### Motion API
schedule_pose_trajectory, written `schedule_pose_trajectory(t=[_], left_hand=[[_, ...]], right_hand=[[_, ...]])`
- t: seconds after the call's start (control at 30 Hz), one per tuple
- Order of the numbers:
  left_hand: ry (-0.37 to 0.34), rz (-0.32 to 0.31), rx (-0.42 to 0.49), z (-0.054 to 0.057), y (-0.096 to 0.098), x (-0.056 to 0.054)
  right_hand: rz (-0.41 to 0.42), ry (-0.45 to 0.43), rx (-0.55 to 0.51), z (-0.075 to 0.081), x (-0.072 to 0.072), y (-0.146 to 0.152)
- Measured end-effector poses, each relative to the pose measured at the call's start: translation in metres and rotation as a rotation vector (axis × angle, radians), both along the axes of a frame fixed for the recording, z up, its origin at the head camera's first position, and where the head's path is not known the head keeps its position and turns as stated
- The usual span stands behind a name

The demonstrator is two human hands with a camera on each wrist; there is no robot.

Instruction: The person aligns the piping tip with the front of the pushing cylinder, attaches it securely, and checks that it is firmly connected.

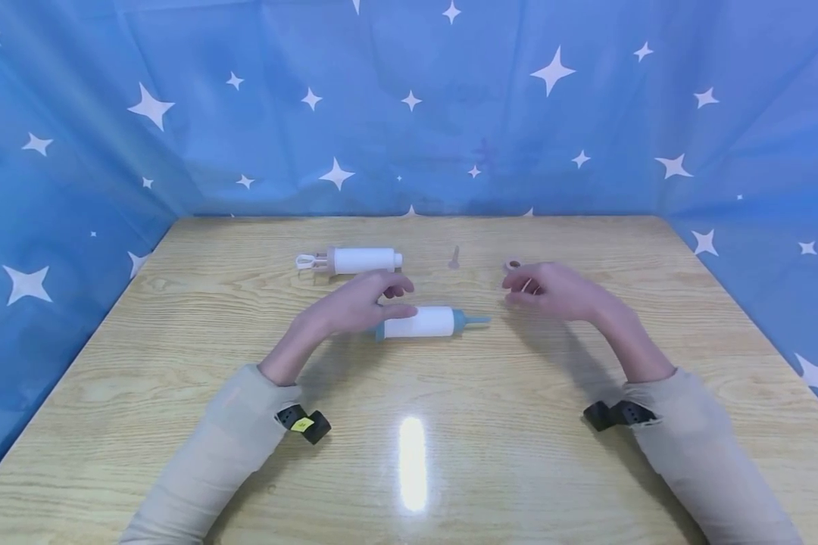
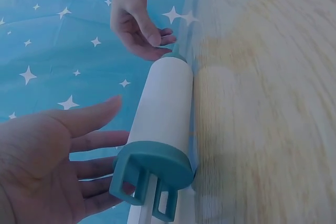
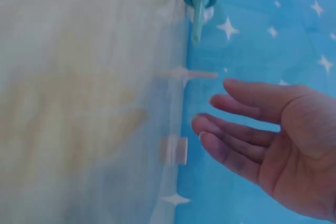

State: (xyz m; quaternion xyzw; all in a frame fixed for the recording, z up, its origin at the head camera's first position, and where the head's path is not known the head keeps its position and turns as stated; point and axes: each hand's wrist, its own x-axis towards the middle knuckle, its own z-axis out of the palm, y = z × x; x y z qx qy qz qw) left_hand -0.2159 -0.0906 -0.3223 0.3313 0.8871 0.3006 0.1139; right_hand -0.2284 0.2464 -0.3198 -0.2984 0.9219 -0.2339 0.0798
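Observation:
A white icing syringe with teal ends [image 1: 424, 323] lies on the table, its thin teal nozzle [image 3: 197, 19] pointing right. My left hand [image 1: 361, 304] hovers at its rear end, fingers spread and loosely bent; in the left wrist view the fingers overlap the side of the barrel near the teal handle [image 2: 152, 163]. My right hand [image 1: 552, 291] is held over the table to the right of the nozzle tip, fingers loosely curved around nothing. Just beyond its fingertips sits a small pinkish ring-shaped cap [image 1: 512, 265], partly hidden by the hand.
Behind the teal-ended syringe lies a second white syringe with pink parts [image 1: 364, 260], its handle to the left. A small pink nozzle [image 1: 454, 260] stands between it and the ring cap. Blue star-printed cloth [image 1: 409, 136] borders the wooden table [image 1: 518, 469] at the back and sides.

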Motion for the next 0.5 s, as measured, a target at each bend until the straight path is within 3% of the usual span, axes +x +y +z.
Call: schedule_pose_trajectory(t=[0.27,0.5], left_hand=[[0.013,0.016,0.050,0.002,0.013,-0.010],[0.010,0.076,0.129,0.006,0.036,-0.024]], right_hand=[[-0.154,-0.016,0.043,0.001,-0.025,0.009],[-0.170,-0.048,0.106,-0.004,-0.039,0.009]])
